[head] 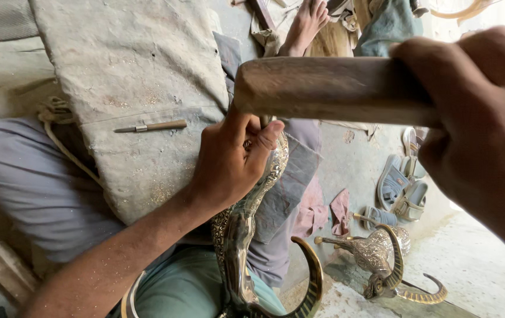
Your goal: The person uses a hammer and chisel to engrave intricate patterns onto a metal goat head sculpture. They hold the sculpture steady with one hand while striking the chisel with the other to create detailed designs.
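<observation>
My left hand [232, 156] grips the neck of an engraved metal animal figure [246, 235] with curved horns, and a thin tool pokes up between its fingers. My right hand [482, 129] is closed around a thick wooden mallet handle [329, 88], which hovers just above the left hand. The figure rests against my lap, where a dusty grey cloth [134, 88] is spread. The figure's curled horn [311, 277] bends toward the bottom edge.
A small wooden-handled chisel [152, 126] lies on the cloth. A second horned metal figure [382, 259] sits on the floor at lower right. Sandals [400, 191] and rags [340, 212] lie beside it. My bare foot [305, 26] is at the top.
</observation>
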